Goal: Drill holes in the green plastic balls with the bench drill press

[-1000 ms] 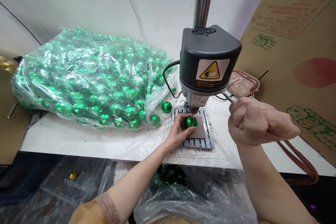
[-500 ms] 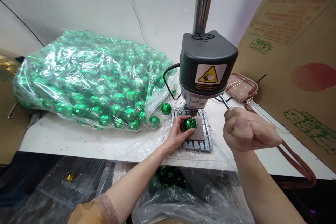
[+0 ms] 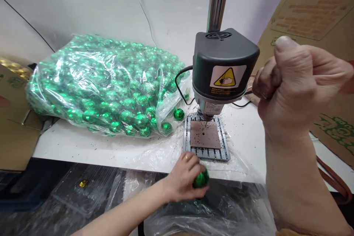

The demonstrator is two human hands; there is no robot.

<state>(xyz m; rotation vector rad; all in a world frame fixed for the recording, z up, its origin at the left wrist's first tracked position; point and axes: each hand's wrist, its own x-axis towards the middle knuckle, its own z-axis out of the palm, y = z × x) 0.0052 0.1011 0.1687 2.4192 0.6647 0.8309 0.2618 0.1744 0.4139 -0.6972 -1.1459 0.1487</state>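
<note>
A shiny green faceted ball [image 3: 201,178] sits in the fingers of my left hand [image 3: 184,179], just off the table's front edge and above a clear plastic bag [image 3: 235,210]. My right hand [image 3: 290,81] is closed in a fist at the right of the drill press [image 3: 225,66]; it covers the feed lever it wraps round. Below the drill's bit, a brown board [image 3: 206,135] with a small dark hole lies on the slotted metal base [image 3: 225,151]. Nothing rests on the board but dark shavings.
A big clear bag of green balls [image 3: 110,84] fills the table's left side. Two loose balls, one green ball [image 3: 179,114] among them, lie by its mouth. Cardboard boxes stand at the left and right [image 3: 337,129]. A gold ball [image 3: 83,183] lies low at the left.
My left hand has drawn the green ball off the board, toward me and over the table edge. My right hand has risen with the lever.
</note>
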